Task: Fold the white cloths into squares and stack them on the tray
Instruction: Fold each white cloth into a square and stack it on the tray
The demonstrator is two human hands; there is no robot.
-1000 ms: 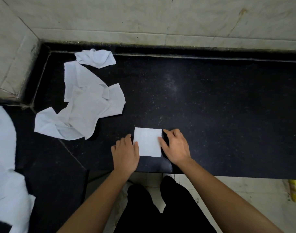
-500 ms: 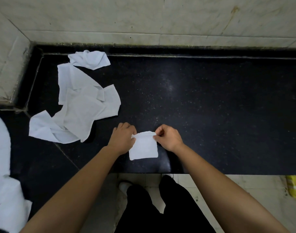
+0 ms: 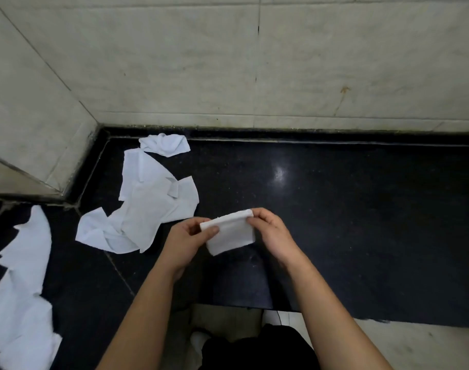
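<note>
Above the black counter (image 3: 334, 209), folded cloth (image 3: 232, 232) between both hands' pinching fingers (image 3: 250, 221).

The light is dim and soft. One small bright spot of glare sits on the shiny black speckled stone counter (image 3: 361, 222), so the lamp is probably overhead. The pale tiled wall (image 3: 228, 62) is lit evenly. Straight lines bend near the edges. The crumpled white cloths (image 3: 20, 289) at the lower left look smeared. Shadows barely show on the dark stone.

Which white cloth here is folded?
The small cloth pinched between the left hand and right hand; the other cloths lie crumpled and unfolded on the counter.
</note>
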